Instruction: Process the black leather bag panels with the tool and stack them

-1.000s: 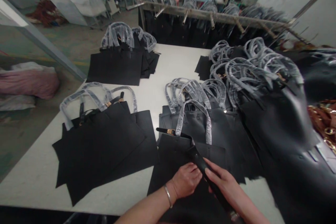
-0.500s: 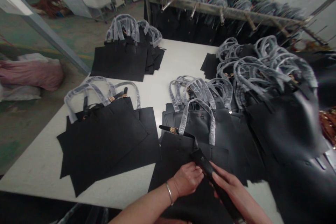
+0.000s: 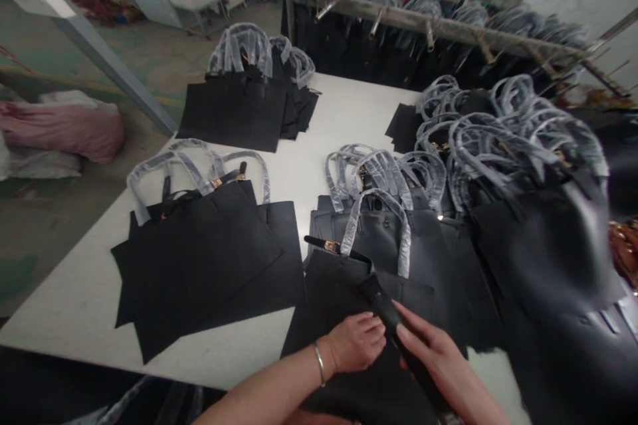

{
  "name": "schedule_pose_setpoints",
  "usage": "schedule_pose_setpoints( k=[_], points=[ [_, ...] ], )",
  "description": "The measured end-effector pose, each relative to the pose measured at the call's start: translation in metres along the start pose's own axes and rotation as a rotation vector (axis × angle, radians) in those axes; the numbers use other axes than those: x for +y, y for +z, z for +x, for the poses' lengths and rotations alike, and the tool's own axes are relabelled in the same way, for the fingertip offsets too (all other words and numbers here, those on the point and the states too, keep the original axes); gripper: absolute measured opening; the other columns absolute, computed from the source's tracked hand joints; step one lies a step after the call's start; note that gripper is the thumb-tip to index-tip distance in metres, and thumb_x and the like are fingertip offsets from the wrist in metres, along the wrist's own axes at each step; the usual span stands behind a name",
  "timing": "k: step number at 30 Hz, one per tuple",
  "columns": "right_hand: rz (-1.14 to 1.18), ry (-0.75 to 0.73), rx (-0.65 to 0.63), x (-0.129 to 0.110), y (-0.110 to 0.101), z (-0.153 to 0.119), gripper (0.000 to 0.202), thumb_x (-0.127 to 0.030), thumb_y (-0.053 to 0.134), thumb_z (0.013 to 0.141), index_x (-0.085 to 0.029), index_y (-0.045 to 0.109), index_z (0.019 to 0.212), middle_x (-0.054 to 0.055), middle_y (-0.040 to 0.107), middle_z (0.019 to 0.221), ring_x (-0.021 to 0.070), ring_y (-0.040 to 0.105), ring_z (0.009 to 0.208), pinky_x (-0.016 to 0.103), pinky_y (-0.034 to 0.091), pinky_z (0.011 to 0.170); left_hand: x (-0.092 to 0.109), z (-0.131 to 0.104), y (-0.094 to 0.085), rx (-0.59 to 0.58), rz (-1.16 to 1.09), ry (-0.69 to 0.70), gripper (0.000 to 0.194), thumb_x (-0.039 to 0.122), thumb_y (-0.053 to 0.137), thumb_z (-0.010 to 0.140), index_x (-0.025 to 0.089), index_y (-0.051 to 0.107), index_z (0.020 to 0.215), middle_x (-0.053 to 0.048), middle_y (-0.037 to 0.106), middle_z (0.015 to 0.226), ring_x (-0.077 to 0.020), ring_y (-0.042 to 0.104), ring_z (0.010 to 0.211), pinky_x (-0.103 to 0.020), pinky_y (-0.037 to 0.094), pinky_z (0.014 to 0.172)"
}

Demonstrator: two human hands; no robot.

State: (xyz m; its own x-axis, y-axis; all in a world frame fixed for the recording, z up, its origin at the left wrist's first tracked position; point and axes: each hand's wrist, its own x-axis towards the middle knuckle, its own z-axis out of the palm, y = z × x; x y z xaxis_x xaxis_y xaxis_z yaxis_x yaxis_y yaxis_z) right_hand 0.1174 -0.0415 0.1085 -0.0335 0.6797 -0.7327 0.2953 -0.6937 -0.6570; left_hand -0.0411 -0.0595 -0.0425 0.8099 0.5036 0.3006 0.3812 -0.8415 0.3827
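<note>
A black leather strap (image 3: 381, 302) runs slantwise over a black leather bag panel (image 3: 333, 285) in front of me. My right hand (image 3: 432, 348) grips the strap, thumb on top and fingers around its far side. My left hand (image 3: 357, 342), with a silver bangle at the wrist, is closed at the strap's left edge; what its curled fingers hold is hidden. Along the panel's top stand a handle (image 3: 405, 239) wrapped in clear plastic and a short strap with a gold buckle (image 3: 329, 246).
Black bag panels (image 3: 199, 265) with wrapped handles lie at left on the white table (image 3: 343, 106). Another stack (image 3: 232, 113) is at the far left, and a big heap (image 3: 543, 226) fills the right. Behind the table stands a rack (image 3: 399, 10) with pegs.
The view has shifted slightly, so the table's things sit a little further right. My left hand has slid slightly down along the strap. My right hand keeps its grip.
</note>
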Motion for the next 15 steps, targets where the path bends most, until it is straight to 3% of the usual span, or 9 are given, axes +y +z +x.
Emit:
schedule_pose_setpoints(
  k=[4, 6, 8, 10, 15],
  points=[
    [-0.112, -0.077, -0.129, 0.009, 0.022, 0.012, 0.063, -0.050, 0.061, 0.077, -0.018, 0.058, 0.131, 0.002, 0.075, 0.080, 0.0162, 0.063, 0.055, 0.028, 0.050, 0.054, 0.000, 0.000, 0.008, -0.115, -0.042, 0.020, 0.018, 0.021, 0.051, 0.090, 0.012, 0.064, 0.097, -0.009, 0.069, 0.103, -0.0222, 0.059, 0.105, -0.037, 0.044, 0.098],
    [-0.160, -0.149, -0.134, 0.011, 0.029, 0.021, 0.057, -0.046, 0.060, 0.078, -0.017, 0.060, 0.128, 0.005, 0.076, 0.102, 0.0228, 0.070, 0.078, 0.034, 0.055, 0.072, 0.000, 0.001, 0.010, -0.138, -0.059, 0.032, 0.021, 0.021, 0.052, 0.089, 0.014, 0.064, 0.104, -0.009, 0.067, 0.113, -0.0244, 0.055, 0.113, -0.040, 0.040, 0.102],
    [-0.198, -0.215, -0.121, 0.009, 0.034, 0.028, 0.054, -0.042, 0.060, 0.079, -0.015, 0.061, 0.126, 0.007, 0.069, 0.120, 0.0271, 0.065, 0.106, 0.038, 0.048, 0.095, 0.000, 0.002, 0.011, -0.155, -0.060, 0.046, 0.023, 0.020, 0.054, 0.087, 0.014, 0.064, 0.107, -0.009, 0.064, 0.119, -0.0257, 0.051, 0.120, -0.040, 0.038, 0.105],
    [-0.243, -0.246, -0.107, 0.004, 0.040, 0.033, 0.054, -0.040, 0.060, 0.079, -0.015, 0.060, 0.127, 0.008, 0.064, 0.128, 0.0271, 0.057, 0.120, 0.040, 0.039, 0.106, 0.000, 0.002, 0.011, -0.183, -0.046, 0.045, 0.025, 0.020, 0.056, 0.085, 0.013, 0.064, 0.108, -0.010, 0.063, 0.122, -0.0267, 0.049, 0.122, -0.040, 0.037, 0.105],
    [-0.377, -0.296, -0.073, -0.015, 0.060, 0.045, 0.052, -0.037, 0.059, 0.081, -0.016, 0.059, 0.128, 0.009, 0.062, 0.130, 0.0263, 0.055, 0.124, 0.042, 0.036, 0.109, 0.004, -0.002, 0.004, -0.178, -0.009, -0.064, 0.036, 0.027, 0.056, 0.087, 0.018, 0.058, 0.121, -0.006, 0.056, 0.132, -0.0266, 0.045, 0.126, -0.040, 0.036, 0.105]
  ],
)
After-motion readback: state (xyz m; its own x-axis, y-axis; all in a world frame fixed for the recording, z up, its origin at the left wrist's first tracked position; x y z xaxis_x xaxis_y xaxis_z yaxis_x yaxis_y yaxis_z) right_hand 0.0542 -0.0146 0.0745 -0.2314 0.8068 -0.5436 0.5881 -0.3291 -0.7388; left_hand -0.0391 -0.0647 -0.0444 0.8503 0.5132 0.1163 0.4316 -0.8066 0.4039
